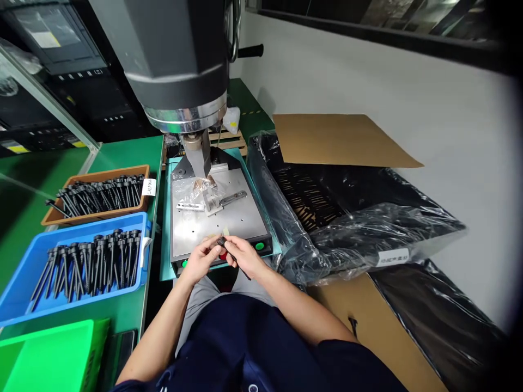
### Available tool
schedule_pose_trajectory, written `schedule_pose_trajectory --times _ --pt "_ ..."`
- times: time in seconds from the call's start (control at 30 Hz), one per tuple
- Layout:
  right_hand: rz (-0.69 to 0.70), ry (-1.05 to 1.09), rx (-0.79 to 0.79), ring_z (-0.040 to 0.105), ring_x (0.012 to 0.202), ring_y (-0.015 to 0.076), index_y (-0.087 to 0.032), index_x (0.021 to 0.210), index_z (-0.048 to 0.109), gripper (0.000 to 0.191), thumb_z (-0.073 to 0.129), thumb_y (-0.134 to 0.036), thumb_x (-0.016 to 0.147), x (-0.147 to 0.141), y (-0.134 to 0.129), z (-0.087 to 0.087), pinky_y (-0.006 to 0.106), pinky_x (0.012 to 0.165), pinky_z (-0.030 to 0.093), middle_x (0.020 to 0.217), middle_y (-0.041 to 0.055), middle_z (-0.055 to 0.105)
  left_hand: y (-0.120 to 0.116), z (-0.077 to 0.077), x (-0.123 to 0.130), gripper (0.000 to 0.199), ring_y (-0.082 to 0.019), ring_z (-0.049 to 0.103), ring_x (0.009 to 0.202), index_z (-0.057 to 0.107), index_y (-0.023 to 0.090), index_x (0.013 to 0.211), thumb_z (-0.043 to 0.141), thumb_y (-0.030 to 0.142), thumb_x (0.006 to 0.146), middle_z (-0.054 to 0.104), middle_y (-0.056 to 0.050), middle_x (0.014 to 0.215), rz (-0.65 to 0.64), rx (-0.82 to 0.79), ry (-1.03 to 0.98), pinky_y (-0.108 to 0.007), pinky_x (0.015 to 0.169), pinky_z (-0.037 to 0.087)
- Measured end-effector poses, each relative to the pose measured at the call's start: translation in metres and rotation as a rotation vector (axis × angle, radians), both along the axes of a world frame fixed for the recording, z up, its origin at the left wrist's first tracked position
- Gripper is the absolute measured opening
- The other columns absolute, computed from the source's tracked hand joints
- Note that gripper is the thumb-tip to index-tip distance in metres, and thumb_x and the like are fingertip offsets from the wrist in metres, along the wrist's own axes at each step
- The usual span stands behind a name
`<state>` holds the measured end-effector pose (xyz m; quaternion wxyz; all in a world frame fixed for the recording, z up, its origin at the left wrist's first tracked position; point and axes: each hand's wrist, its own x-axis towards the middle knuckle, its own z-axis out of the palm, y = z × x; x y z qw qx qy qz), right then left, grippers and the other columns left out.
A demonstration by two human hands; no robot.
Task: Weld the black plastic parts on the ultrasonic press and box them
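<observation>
A small black part [222, 240] is pinched between my two hands above the front edge of the machine's metal plate [192, 234]. My left hand [202, 258] has its fingertips closed on the part's left side. On the other side, my right hand [243, 255] grips it too, and a thin black shaft sticks out below toward the lower right. Behind my hands, a metal fixture [211, 202] with clear film around it sits on the plate, under the machine's grey tool head [199, 158].
At left are a brown tray [49, 218] and a blue tray [12, 294] of black long-stemmed parts, with a green bin [53, 354] nearer. A plastic-lined box [368, 234] holds dark parts at right, beneath cardboard [339, 139]. Green buttons [260, 246] flank the plate's front.
</observation>
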<state>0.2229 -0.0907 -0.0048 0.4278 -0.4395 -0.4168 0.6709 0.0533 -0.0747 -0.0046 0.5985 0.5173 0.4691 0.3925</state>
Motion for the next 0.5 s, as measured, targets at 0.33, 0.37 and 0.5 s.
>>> schedule_pose_trajectory --times 0.33,0.37,0.5 --pt "-0.386 0.192 0.054 0.059 0.067 0.0100 -0.019 0.091 0.058 0.039 0.078 -0.040 0.065 0.016 0.093 -0.006 0.021 0.055 0.047 0.088 0.0013 0.065 0.023 -0.025 -0.018 0.040 -0.024 0.061 0.110 0.067 0.014 0.073 0.085 0.046 0.057 0.057 -0.014 0.133 0.532 -0.124 -0.207 -0.031 0.084 0.053" --pt "-0.398 0.209 0.049 0.058 0.066 0.0096 -0.019 0.093 0.058 0.040 0.078 -0.038 0.063 0.014 0.102 -0.007 0.022 0.056 0.047 0.088 0.0006 0.064 0.025 -0.025 -0.018 0.038 -0.025 0.059 0.115 0.068 0.014 0.073 0.085 0.044 0.057 0.054 -0.013 0.136 0.521 -0.100 -0.229 -0.033 0.088 0.052" --pt "-0.355 0.224 0.015 0.057 0.068 0.0098 -0.019 0.098 0.061 0.042 0.079 -0.031 0.062 0.004 0.127 -0.010 0.025 0.061 0.050 0.089 0.0003 0.063 0.034 -0.020 -0.018 0.037 -0.029 0.055 0.123 0.073 0.016 0.084 0.086 0.041 0.059 0.060 -0.014 0.132 0.470 -0.019 -0.301 -0.041 0.099 0.047"
